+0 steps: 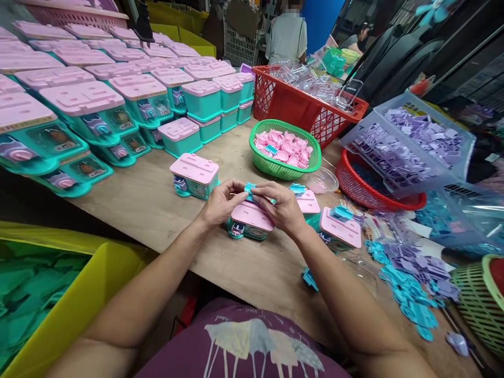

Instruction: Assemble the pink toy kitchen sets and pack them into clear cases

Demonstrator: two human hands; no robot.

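Between the fingertips of my left hand (226, 199) and my right hand (280, 203) is a small light-blue plastic part (249, 189). Both hands are closed on it, above a toy box (252, 216) with a pink lid and teal body. My right fingers come close to that lid; whether they touch it I cannot tell. Left of the hands stands another pink-lidded box (194, 170). To the right, a box (340, 228) carries a similar blue part (342, 212) on its lid. One more box (309, 202) is partly hidden behind my right hand.
Stacked pink-and-teal boxes (82, 97) fill the left side. A green basket (283, 170) holds pink pieces, behind it a red crate (299, 113) of clear parts. Purple pieces (417, 265) and blue pieces (409, 294) lie right. A yellow bin (118, 262) stands lower left. People are behind.
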